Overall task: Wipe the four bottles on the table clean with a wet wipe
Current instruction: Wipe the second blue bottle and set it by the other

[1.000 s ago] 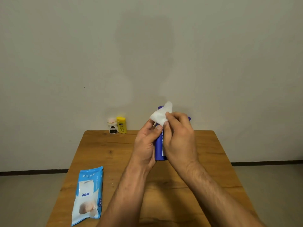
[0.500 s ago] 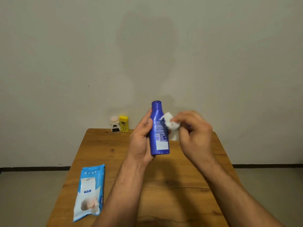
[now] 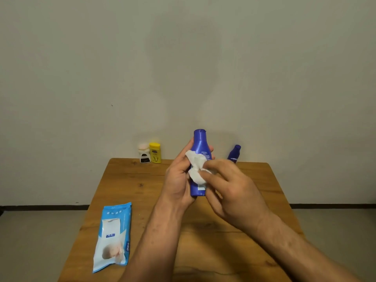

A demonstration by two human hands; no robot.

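Dim, warm light from behind the viewer casts a broad, soft shadow on the wall [image 3: 179,58]. Forearm shadows darken the counter [image 3: 126,180], and the whole picture is slightly soft.

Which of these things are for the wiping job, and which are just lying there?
For the job: big blue bottle, wet wipe, small blue bottle, yellow bottle, white bottle.

Just lying there: wet-wipe pack, untouched; wooden table.
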